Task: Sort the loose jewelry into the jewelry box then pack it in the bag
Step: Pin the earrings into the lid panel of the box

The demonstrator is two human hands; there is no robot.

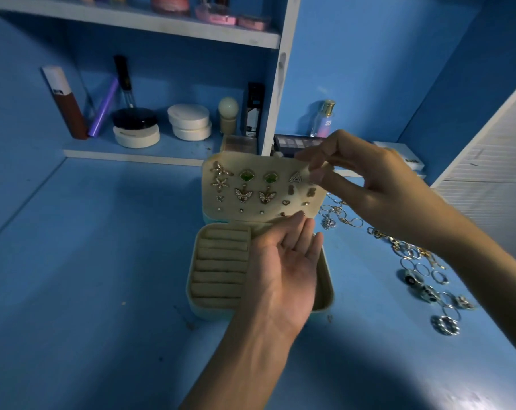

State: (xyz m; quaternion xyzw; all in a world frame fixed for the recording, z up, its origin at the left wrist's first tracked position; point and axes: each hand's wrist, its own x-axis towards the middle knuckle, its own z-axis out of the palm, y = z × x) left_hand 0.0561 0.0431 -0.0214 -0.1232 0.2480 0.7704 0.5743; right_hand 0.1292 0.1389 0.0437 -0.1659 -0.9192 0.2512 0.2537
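An open beige jewelry box sits on the blue table, ring rolls in its left half. Its raised lid panel carries several earrings: stars, green clovers, butterflies, small studs. My left hand lies palm up over the box's right half, fingers straight, fingertips near the lid's lower edge. My right hand hovers at the lid's upper right corner and pinches something small between thumb and fingers, beside a triangular earring; what it pinches is too small to make out. Loose rings and chains lie to the right.
Shelves behind hold cosmetics: round compacts, tubes, a perfume bottle, palettes. A white slatted panel stands at the right. Bare blue tabletop spreads left of the box.
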